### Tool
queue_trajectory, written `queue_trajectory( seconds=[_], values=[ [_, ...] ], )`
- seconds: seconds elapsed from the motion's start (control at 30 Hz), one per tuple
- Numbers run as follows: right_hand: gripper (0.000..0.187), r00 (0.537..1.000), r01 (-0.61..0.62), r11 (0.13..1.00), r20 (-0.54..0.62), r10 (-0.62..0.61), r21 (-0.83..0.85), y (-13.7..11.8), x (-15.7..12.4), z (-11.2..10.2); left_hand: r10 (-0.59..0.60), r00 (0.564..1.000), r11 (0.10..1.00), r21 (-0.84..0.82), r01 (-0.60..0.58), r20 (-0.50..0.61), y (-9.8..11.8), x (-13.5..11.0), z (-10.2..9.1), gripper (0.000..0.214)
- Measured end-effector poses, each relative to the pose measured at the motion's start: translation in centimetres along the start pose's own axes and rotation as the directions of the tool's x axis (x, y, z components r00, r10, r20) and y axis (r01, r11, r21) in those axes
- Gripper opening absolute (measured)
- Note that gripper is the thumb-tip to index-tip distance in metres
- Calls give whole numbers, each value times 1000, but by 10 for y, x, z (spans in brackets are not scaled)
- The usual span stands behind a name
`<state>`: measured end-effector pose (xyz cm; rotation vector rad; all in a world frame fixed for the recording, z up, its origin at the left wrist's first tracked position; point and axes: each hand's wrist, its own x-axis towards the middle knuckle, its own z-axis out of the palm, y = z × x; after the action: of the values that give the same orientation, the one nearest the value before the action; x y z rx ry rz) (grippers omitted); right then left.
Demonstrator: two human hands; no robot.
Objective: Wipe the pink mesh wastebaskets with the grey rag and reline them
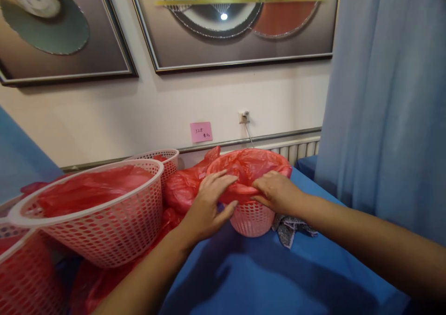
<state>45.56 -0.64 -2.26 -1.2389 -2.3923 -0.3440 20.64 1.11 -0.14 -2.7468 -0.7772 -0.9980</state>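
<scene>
A small white mesh basket point(251, 219) stands on the blue table point(265, 278), lined with a red plastic bag point(254, 164) that folds over its rim. My left hand point(208, 206) lies on the near left side of the rim, fingers stretched over the bag and thumb against the basket's wall. On the near right side, my right hand point(278, 193) pinches the bag's folded edge with its fingers curled.
A large mesh basket point(104, 222) with a red bag inside lies tilted at the left, another point(163, 159) behind it, a third point(24, 273) at the lower left corner. Loose red bags point(184, 185) lie between. A grey cloth point(291, 229) sits right of the small basket. Blue curtain point(390, 96) at right.
</scene>
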Motion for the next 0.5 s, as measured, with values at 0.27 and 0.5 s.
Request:
queue_trajectory(
  seconds=[0.27, 0.5],
  values=[
    [56, 981, 134, 983, -156, -114, 123, 62, -13, -20, -19, 1000, 998, 59, 19, 10, -34, 4, 14, 22],
    [39, 998, 49, 997, 45, -51, 59, 43, -15, -5, -27, 998, 997, 74, 23, 58, -23, 4, 6, 58]
  ],
)
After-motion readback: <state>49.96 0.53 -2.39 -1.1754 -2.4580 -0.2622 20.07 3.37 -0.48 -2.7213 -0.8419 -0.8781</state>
